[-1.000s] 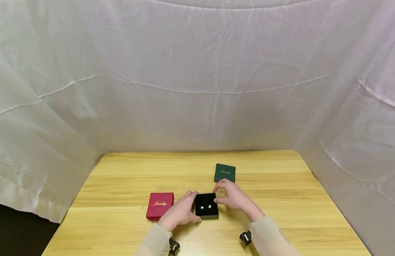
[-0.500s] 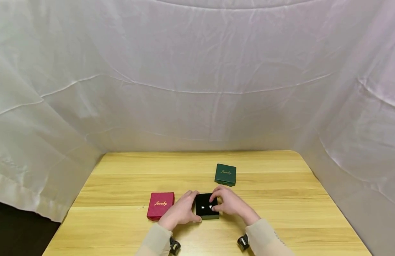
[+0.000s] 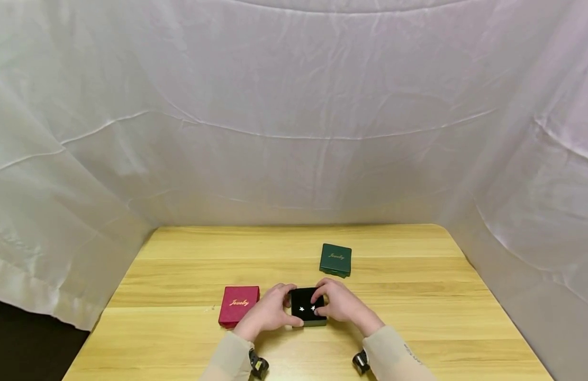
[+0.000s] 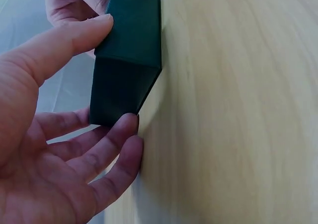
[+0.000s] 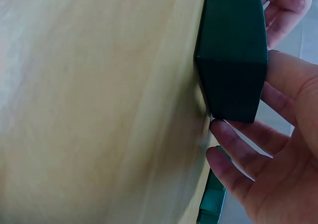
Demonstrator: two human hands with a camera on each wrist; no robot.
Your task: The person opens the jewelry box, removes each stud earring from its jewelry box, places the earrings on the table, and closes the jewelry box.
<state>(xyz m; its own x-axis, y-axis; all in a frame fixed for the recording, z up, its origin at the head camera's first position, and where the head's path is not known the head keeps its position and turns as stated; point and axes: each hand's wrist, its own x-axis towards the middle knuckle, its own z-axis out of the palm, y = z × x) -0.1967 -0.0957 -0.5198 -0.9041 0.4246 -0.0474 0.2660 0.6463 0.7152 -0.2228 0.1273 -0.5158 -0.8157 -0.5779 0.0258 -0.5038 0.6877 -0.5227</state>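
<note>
Right now both hands are on the small open jewellery box (image 3: 307, 312) near the front middle of the desk (image 3: 417, 296). The left hand (image 3: 267, 312) has it from the nine o'clock side and the right hand (image 3: 338, 304) from the three o'clock side. In the left wrist view the thumb lies along one wall and the curled fingers (image 4: 117, 134) meet the bottom corner, so that hand grips the box (image 4: 130, 60). In the right wrist view the thumb presses one wall and the fingers (image 5: 238, 144) curl in under the corner of the box (image 5: 231, 55), gripping it too.

The box is square and low, with dark green outer walls and a black lining. A pair of small pale star-shaped earrings (image 3: 306, 308) sits side by side on the lining. The box rests on the wood.

At twelve to one o'clock from it, a little way off, lies a green lid (image 3: 335, 259) with gold script on top. At nine o'clock, just past the left hand, lies a closed red jewellery box (image 3: 238, 306) with the same gold lettering. It lies apart from the open box. Both arms wear pale beige sleeves (image 3: 394, 354), and a dark wrist-mounted camera (image 3: 258, 365) shows at each cuff. Wrinkled white cloth (image 3: 294, 116) hangs behind and to both sides of the desk.
</note>
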